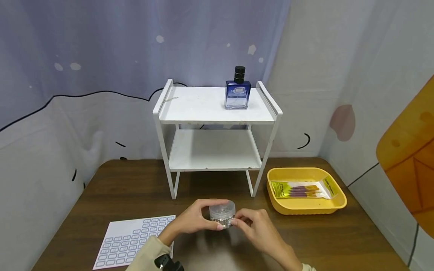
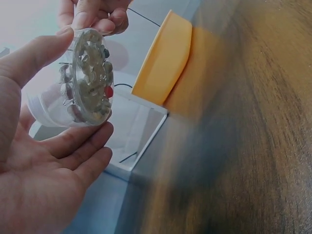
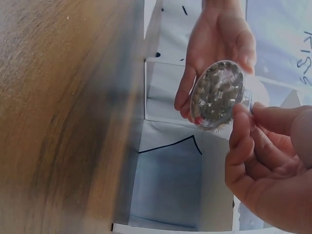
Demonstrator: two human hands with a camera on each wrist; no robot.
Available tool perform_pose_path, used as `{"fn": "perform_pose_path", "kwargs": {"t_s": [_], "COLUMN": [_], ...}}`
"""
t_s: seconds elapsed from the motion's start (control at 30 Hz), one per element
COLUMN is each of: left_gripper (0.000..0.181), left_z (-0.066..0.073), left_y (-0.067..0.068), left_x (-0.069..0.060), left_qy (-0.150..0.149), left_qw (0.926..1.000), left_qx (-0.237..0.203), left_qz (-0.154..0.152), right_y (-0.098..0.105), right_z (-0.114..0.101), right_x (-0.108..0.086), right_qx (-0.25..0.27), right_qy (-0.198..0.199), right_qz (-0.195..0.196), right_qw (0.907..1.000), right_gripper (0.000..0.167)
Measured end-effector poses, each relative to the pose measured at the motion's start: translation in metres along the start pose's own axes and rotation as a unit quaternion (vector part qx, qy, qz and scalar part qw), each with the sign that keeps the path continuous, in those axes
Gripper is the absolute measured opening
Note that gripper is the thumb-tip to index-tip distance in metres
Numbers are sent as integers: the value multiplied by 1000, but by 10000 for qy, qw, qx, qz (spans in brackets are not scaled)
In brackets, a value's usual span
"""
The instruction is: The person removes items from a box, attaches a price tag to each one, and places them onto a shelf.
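Observation:
A small clear plastic jar [image 1: 222, 210] with a clear lid is held above the table by my left hand [image 1: 193, 219], its thumb and fingers on opposite sides. Through the jar's base [image 3: 218, 92] show many small silvery-grey pieces and one red piece. At the jar's right side my right hand [image 1: 260, 230] pinches a small white label sticker [image 1: 231, 222] between thumb and index finger, right at the jar wall. How much of the sticker touches the wall is hidden by the fingertips. A sheet of blue-framed labels [image 1: 130, 241] lies on the table beside my left forearm.
A white two-tier shelf [image 1: 215, 148] stands at the back of the brown table [image 1: 305, 241]. On its top tier is a blue perfume bottle [image 1: 237, 96] with a black cap. To the right, a yellow tray [image 1: 306, 209] contains a green-and-white packet [image 1: 301, 189].

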State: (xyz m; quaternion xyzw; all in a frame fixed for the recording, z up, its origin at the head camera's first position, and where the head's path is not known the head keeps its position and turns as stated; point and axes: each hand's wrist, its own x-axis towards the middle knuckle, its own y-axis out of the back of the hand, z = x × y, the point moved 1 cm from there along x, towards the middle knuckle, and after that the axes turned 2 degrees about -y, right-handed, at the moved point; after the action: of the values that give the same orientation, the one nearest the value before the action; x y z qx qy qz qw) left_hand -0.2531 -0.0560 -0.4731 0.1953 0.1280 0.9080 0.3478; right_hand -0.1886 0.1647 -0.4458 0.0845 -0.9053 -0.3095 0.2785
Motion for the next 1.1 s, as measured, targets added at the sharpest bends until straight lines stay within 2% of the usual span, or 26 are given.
{"fn": "perform_pose_path", "kwargs": {"t_s": [0.13,0.3,0.57,0.83,1.1], "left_gripper": [63,63,63,63,62], "left_z": [0,0,-1,-1,-3], "left_y": [0,0,0,1,2], "left_x": [-1,-1,-2,-2,-2], "left_qy": [-9,-17,-74,-116,-99], "left_qw": [10000,10000,9999,9997,9995], "left_qx": [16,-46,-108,-143,-231], "left_qz": [-11,-61,-64,-134,-202], "right_y": [2,4,5,3,1], "right_z": [3,5,3,3,5], "right_x": [0,1,0,-1,0], "right_qx": [513,735,702,416,297], "right_qy": [-248,-402,-150,423,317], "right_qz": [-240,-347,-406,-269,-379], "right_qw": [9981,9959,9966,9979,9983], "right_gripper": [8,8,8,14,14]}}
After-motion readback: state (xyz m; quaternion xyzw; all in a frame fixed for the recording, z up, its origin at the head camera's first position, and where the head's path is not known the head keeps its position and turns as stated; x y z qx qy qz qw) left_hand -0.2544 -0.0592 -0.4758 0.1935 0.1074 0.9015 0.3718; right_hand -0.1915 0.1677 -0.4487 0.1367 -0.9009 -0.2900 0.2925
